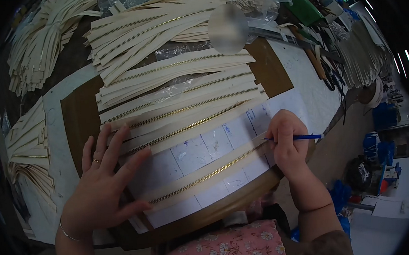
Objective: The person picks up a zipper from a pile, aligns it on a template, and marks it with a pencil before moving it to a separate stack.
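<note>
A cream zipper tape with brass teeth (212, 174) lies slanted across a white sheet (164, 167) marked with blue lines and scribbles. My right hand (288, 143) grips a blue pen (309, 137), its tip at the right end of that tape. My left hand (97, 189) is spread open, wearing a ring and a bracelet. Its thumb touches the tape's left end, while the other fingers rest at the left ends of further zipper tapes (190, 125) just above. Those tapes lie in a row, overlapping one another.
Piles of zipper tapes (150, 36) cover the far side, with another bundle (47, 43) at far left and more (30, 149) at left. A brown board (78, 112) lies under the sheet. Tools with wooden handles (315, 63) and a green container (306, 7) stand at right.
</note>
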The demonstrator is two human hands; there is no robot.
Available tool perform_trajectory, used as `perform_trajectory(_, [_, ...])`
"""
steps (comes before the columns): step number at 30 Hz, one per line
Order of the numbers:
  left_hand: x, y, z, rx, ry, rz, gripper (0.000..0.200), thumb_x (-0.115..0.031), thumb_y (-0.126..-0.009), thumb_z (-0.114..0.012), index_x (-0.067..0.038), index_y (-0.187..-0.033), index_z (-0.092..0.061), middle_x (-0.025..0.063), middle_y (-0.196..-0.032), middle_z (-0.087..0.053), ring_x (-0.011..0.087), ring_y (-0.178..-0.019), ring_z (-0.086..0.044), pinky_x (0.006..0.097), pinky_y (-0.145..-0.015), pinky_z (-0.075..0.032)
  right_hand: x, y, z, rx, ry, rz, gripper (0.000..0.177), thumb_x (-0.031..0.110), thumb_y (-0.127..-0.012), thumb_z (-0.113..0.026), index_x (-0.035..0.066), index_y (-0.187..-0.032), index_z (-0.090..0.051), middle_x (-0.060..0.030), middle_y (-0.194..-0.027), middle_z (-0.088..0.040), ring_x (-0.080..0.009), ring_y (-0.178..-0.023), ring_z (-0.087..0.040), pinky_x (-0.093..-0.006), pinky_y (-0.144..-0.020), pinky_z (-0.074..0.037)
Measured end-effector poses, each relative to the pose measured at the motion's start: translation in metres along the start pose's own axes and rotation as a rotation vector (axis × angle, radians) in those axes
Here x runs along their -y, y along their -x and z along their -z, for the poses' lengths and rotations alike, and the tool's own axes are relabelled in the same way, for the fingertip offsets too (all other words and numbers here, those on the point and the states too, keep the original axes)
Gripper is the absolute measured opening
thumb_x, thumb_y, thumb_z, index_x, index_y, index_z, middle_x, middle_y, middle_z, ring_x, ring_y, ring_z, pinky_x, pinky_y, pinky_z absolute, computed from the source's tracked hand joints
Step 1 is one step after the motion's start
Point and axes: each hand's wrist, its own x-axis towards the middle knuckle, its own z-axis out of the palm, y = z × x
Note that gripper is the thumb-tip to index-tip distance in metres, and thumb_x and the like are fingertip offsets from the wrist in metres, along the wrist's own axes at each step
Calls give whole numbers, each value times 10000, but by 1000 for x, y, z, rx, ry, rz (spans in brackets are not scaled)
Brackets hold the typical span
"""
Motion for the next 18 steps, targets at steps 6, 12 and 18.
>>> perform_trajectory(6, [1, 0, 0, 3, 0, -7, 822, -518, -726, -783, -220, -1440, -505, 200, -1616, -205, 465, -1498, -115, 585, -1187, -97, 0, -1, -2, 6, 41, -5, 501, 357, -1075, -401, 42, -692, -471, -36, -695, -495, -69, -528, -421, -226, -492, -322])
perform_trajectory(12, [1, 0, 0, 14, -14, -8, 823, -501, -722, -788, -212, -1439, -506, 208, -1611, -205, 470, -1496, -115, 583, -1188, -97, -1, 0, -2, -20, 56, -27, 378, 181, -1033, -514, -3, -707, -561, -62, -602, -504, -183, -555, -482, -322, -544, -371])
perform_trajectory(18, [2, 0, 0, 9, 3, -17, 832, -494, -716, -791, -210, -1442, -501, 218, -1608, -204, 469, -1497, -111, 581, -1187, -95, 0, 0, -2, -28, 58, -19, 367, 181, -1023, -529, -3, -709, -564, -85, -607, -510, -212, -560, -485, -336, -546, -375])
